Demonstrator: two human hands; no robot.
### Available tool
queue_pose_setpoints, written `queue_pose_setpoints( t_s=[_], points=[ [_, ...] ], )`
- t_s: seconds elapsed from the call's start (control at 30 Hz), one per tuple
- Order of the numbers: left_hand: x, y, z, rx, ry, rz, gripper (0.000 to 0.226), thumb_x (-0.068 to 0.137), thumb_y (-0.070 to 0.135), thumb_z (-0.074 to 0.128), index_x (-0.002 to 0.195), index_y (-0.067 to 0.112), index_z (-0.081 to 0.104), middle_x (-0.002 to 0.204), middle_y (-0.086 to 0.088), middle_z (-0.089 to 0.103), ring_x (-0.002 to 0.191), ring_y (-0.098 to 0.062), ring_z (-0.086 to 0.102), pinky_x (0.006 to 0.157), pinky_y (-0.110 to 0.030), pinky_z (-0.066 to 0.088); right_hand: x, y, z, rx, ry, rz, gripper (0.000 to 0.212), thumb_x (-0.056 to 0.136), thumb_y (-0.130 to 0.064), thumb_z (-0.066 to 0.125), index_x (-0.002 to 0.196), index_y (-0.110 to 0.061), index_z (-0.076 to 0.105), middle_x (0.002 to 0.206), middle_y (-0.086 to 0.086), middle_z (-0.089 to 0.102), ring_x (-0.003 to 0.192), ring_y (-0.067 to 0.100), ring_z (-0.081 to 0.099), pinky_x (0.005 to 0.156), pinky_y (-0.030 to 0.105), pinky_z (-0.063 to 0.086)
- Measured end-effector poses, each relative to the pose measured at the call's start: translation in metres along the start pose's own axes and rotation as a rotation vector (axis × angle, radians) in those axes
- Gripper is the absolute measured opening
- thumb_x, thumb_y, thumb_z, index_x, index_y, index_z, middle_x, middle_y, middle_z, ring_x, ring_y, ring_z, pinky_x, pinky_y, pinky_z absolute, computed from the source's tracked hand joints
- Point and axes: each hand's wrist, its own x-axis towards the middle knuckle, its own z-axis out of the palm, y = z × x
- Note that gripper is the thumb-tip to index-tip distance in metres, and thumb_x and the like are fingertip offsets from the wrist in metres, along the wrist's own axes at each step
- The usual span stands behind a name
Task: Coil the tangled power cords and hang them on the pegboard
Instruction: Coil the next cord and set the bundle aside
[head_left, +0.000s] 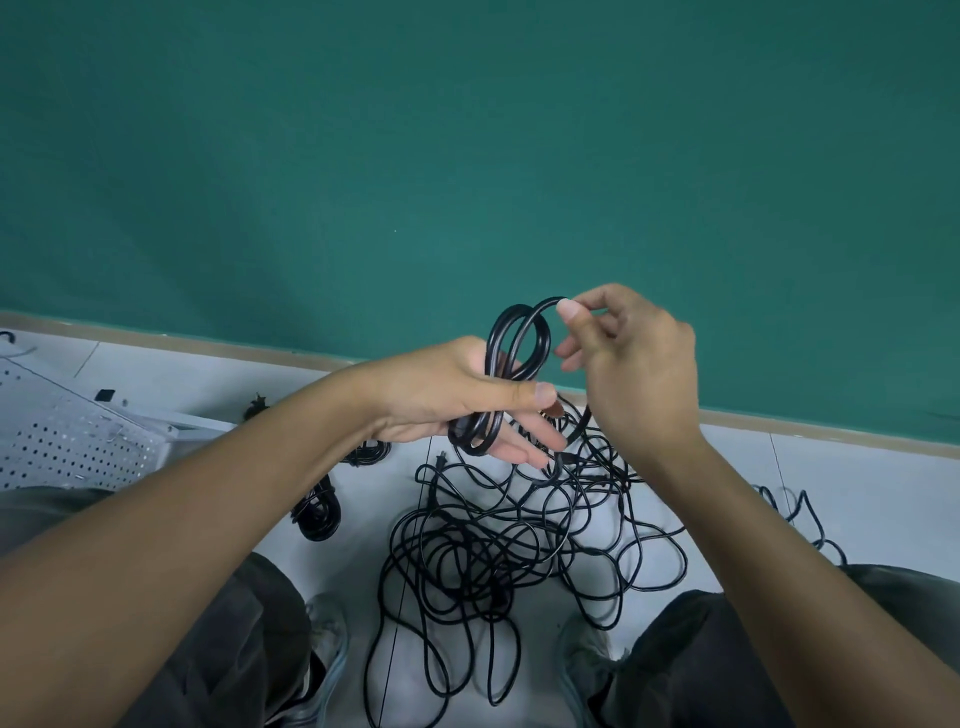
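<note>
Head view. Your left hand (457, 400) holds a small coil (511, 374) of black cord: the thumb presses across the loops while the other fingers lie nearly straight beneath them, so the coil stands upright between thumb and palm. Your right hand (631, 358) pinches the top of the newest loop between thumb and forefinger; its remaining fingers are loosely curled and touch nothing. From that pinch the cord runs down behind the right palm into the tangle (519, 535). The coil consists of a few glossy, roughly oval turns, held in front of the green wall (467, 156), above the floor. The tangle, a loose heap of thin black cords, lies on the white floor (857, 499) between your shoes. Two bundled cords (317, 512) lie on the floor to the left of it. The white pegboard (67, 441) lies at the far left, well apart from both hands.
</note>
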Motion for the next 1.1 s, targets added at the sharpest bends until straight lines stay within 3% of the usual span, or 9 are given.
queue_pose_setpoints(
  t_s=[0.2,0.33,0.53,0.67,0.77,0.83,0.97,1.03,1.1],
  points=[
    [0.004,-0.004,-0.004,-0.018,0.108,0.088,0.038,0.099,0.018,0.064,0.126,-0.009,0.063,0.112,-0.024,0.075,0.104,-0.031,0.075,0.085,-0.026,0.060,0.002,-0.003,0.002,-0.054,-0.049,0.023,0.016,0.106,-0.035,0.054,0.100,-0.020,0.059,0.085,-0.008,0.076,0.073,0.013,0.071,0.077,0.039,0.057],
    [0.007,-0.010,-0.006,0.034,0.172,0.126,0.035,0.098,0.017,0.068,0.120,-0.010,0.066,0.111,-0.021,0.076,0.104,-0.026,0.076,0.084,-0.025,0.060,0.002,-0.001,0.006,-0.137,-0.084,-0.056,0.017,0.106,-0.027,0.054,0.095,-0.014,0.056,0.072,-0.001,0.068,0.054,0.016,0.054,0.059,0.038,0.046],
    [0.013,-0.014,-0.006,0.322,0.328,0.251,0.021,0.098,0.021,0.070,0.102,0.001,0.074,0.092,-0.007,0.077,0.092,-0.015,0.076,0.082,-0.025,0.059,0.002,-0.001,0.007,0.023,-0.016,-0.005,0.012,0.100,-0.019,0.064,0.088,-0.015,0.065,0.083,-0.001,0.067,0.076,0.024,0.072,0.074,0.043,0.058],
    [0.014,-0.013,-0.008,0.520,0.368,0.280,0.023,0.099,0.030,0.069,0.088,0.011,0.072,0.073,0.001,0.064,0.066,-0.014,0.061,0.067,-0.023,0.047,0.001,-0.006,0.008,0.140,-0.051,0.038,0.014,0.100,-0.012,0.064,0.086,-0.015,0.063,0.081,0.001,0.066,0.062,0.013,0.072,0.058,0.023,0.058],
    [0.013,-0.013,-0.010,0.412,0.251,0.261,0.031,0.097,0.035,0.071,0.104,0.004,0.073,0.100,-0.013,0.077,0.095,-0.024,0.074,0.097,-0.042,0.057,0.000,-0.010,0.007,0.259,-0.074,0.109,0.009,0.100,-0.009,0.064,0.091,-0.007,0.065,0.084,0.004,0.069,0.059,0.011,0.073,0.055,0.023,0.059],
    [0.009,-0.012,-0.008,0.307,0.182,0.244,0.041,0.097,0.033,0.072,0.119,-0.001,0.069,0.116,-0.016,0.075,0.111,-0.032,0.072,0.108,-0.055,0.050,0.001,-0.010,0.006,0.293,-0.082,0.123,0.010,0.099,-0.009,0.065,0.090,-0.005,0.066,0.083,0.004,0.070,0.060,0.014,0.073,0.059,0.030,0.062],
    [0.007,-0.009,-0.006,0.119,0.101,0.201,0.039,0.091,0.031,0.064,0.090,-0.008,0.067,0.102,-0.019,0.074,0.112,-0.034,0.072,0.106,-0.053,0.052,0.003,-0.010,0.005,0.364,-0.108,0.102,0.014,0.097,-0.013,0.070,0.083,-0.011,0.069,0.075,0.002,0.073,0.070,0.022,0.074,0.069,0.042,0.064],
    [0.006,-0.011,-0.001,0.003,0.059,0.195,0.035,0.092,0.030,0.063,0.086,-0.004,0.064,0.107,-0.036,0.065,0.105,-0.037,0.074,0.098,-0.046,0.058,0.005,-0.011,0.004,0.401,-0.138,0.092,0.014,0.097,-0.012,0.069,0.082,-0.010,0.069,0.076,0.004,0.074,0.072,0.019,0.073,0.067,0.033,0.063],
    [0.007,-0.013,0.004,-0.050,0.082,0.198,0.030,0.091,0.033,0.063,0.088,0.003,0.066,0.090,-0.027,0.068,0.089,-0.032,0.076,0.081,-0.036,0.063,0.008,-0.010,0.002,0.380,-0.162,0.055,0.015,0.096,-0.013,0.070,0.082,-0.009,0.069,0.074,0.002,0.072,0.066,0.010,0.069,0.066,0.022,0.057]
  ],
)
